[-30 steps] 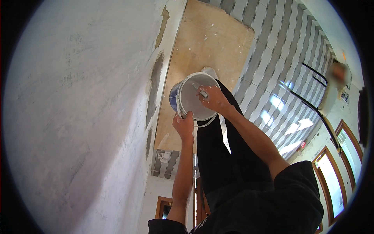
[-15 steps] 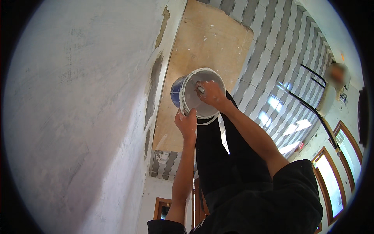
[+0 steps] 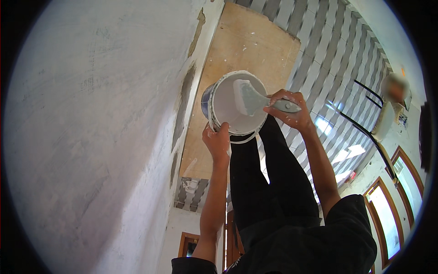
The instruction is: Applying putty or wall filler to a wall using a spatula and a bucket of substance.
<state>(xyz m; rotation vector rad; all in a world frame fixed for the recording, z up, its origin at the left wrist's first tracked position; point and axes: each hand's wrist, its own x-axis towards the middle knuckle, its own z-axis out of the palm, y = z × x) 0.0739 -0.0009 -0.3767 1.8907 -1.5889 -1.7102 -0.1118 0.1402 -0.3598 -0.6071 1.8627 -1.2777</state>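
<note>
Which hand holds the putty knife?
The right hand, gripping the putty knife by its handle; the left hand instead holds the bucket by its rim.

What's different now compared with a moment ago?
The right hand, holding the putty knife, has moved rightward from inside the bucket to its right side, bringing the blade into plain view with white paste along its edge. Nothing was let go; the left hand still grips the bucket.

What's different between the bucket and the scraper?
The bucket is round and hollow, but the scraper is flat and fan-shaped at one end. The bucket is bigger than the scraper. The bucket has blue on its outside, while the scraper looks grey. Both are smeared with white.
</note>
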